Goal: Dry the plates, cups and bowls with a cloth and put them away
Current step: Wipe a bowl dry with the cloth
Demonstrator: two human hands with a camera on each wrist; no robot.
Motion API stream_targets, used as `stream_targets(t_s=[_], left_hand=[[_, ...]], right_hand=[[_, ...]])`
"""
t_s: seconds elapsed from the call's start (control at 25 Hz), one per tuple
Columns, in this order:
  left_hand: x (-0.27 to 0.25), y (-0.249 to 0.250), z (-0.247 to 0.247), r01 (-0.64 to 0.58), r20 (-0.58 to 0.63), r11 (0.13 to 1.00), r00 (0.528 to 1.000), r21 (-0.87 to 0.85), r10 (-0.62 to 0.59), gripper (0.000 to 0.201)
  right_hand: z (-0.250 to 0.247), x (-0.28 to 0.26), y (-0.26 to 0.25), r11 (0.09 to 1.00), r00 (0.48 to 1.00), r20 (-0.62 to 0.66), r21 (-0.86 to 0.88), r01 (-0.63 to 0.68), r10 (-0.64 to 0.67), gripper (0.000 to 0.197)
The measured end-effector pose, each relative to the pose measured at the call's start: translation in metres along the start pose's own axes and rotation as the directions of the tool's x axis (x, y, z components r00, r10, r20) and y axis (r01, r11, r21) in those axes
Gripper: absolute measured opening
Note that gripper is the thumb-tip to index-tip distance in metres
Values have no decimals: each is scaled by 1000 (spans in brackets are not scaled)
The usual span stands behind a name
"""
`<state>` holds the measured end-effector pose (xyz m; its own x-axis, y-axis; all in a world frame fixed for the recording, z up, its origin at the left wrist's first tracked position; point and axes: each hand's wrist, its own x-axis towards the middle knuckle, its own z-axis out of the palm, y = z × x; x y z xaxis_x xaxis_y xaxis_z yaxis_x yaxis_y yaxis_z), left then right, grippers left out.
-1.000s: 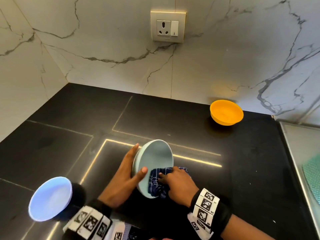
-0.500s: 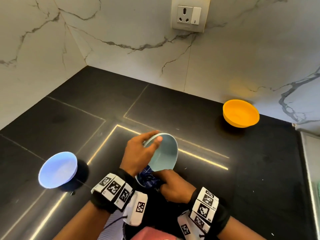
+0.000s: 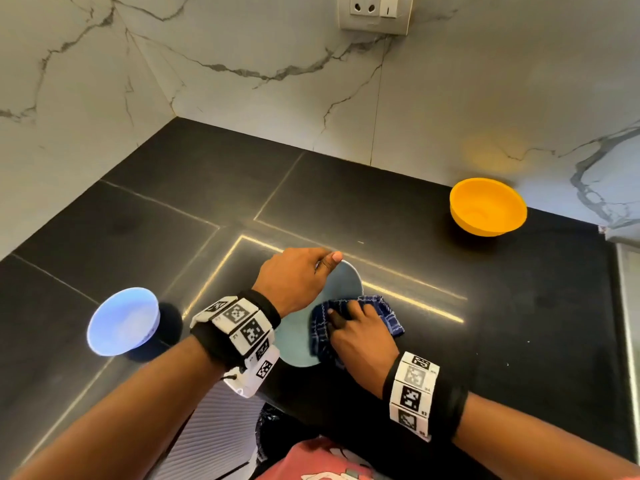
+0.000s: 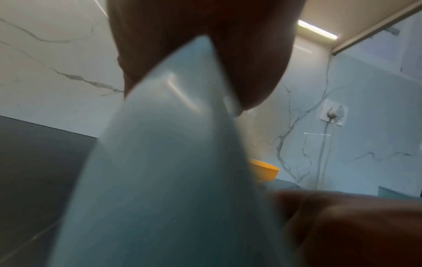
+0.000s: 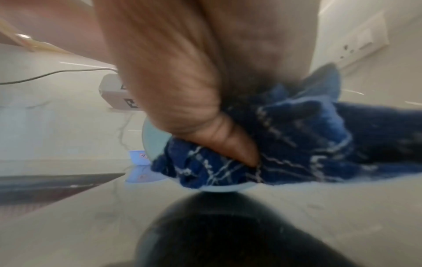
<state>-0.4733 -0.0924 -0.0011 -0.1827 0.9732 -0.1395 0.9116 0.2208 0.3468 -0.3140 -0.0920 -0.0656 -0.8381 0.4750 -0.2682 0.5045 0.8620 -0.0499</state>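
**Mid-wipe: pale blue bowl held on edge over dark counter**

Seen from above, left hand (image 3: 294,282) curled over the top rim of the pale blue bowl (image 3: 341,284), thumb hooked onto the inner face, fingers wrapped behind. Tilted steeply on edge, open side turned toward the right hand (image 3: 360,332), lower rim close to the black countertop (image 3: 519,323), contact impossible to confirm. Pressed into that open side: the blue checked cloth (image 3: 355,318), bunched and gripped under curled right-hand fingers, thumb pushing fabric against the surface in the right wrist view. Bowl's steep tilt confirmed in the left wrist view, its pale wall (image 4: 164,162) filling the picture.

Key relation for the next stroke: bowl between the two hands, rim-to-rim axis running near to far, inner face reachable only from the right side. Likely next: cloth swept round the inside, or bowl rotated by the left hand to present unwiped surface.

Standing upright elsewhere: a lavender bowl (image 3: 123,322) well left, an orange bowl (image 3: 488,206) far right beside the marble wall (image 3: 311,81).
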Motion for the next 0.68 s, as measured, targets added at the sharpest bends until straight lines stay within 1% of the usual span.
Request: stream_targets(t_s=[0.08, 0.12, 0.16, 0.2, 0.24, 0.28, 0.32, 0.36, 0.4, 0.48, 0.52, 0.56, 0.6, 0.64, 0.68], left_hand=[[6, 3, -1, 8, 1, 1000, 1000, 18, -8, 45], [7, 3, 0, 10, 10, 1000, 1000, 22, -10, 45], [7, 2, 2, 8, 26, 1000, 1000, 26, -9, 46], [7, 1, 4, 0, 43, 1000, 999, 25, -2, 47], [6, 2, 4, -9, 62, 1000, 998, 19, 8, 48], [7, 2, 4, -17, 78, 1000, 997, 14, 16, 48], [9, 3, 2, -20, 87, 1000, 996, 3, 19, 48], [10, 3, 1, -23, 91, 1000, 996, -8, 23, 48], [11, 4, -1, -24, 86, 1000, 996, -13, 25, 50], [12, 5, -3, -37, 75, 999, 997, 0, 37, 52], [12, 7, -2, -49, 61, 999, 997, 8, 48, 51], [10, 9, -2, -61, 39, 998, 997, 13, 60, 50], [8, 11, 0, -57, 21, 998, 998, 12, 57, 50], [7, 12, 1, -41, 2, 999, 999, -4, 41, 50], [4, 11, 2, -8, -20, 1000, 1000, -29, 7, 49]], right_hand=[[3, -3, 5, 984, 996, -18, 156, 88, -86, 39], [6, -8, 7, 953, 989, -4, 264, 146, -150, 41], [7, -11, 11, 928, 974, 23, 309, 207, -225, 42], [8, -11, 16, 933, 963, 49, 268, 242, -264, 41], [6, -8, 23, 960, 967, 44, 144, 241, -250, 36], [2, -4, 31, 980, 980, 12, 12, 198, -198, 31], [-7, 0, 36, 987, 992, -23, -100, 124, -127, 26], [-12, 2, 38, 983, 996, -59, -174, 55, -66, 23], [-14, 3, 39, 980, 996, -84, -199, 18, -36, 21], [-9, 2, 33, 980, 990, -141, -198, -10, -18, 28], [-5, 0, 28, 983, 990, -140, -180, -17, -8, 34], [-5, -3, 21, 989, 995, -102, -146, -33, 18, 37], [-5, -5, 14, 994, 999, -31, -103, -38, 35, 39], [-7, -7, 8, 999, 998, 64, -23, -27, 29, 39], [-12, -7, 3, 992, 992, 123, 121, -16, 1, 37]])
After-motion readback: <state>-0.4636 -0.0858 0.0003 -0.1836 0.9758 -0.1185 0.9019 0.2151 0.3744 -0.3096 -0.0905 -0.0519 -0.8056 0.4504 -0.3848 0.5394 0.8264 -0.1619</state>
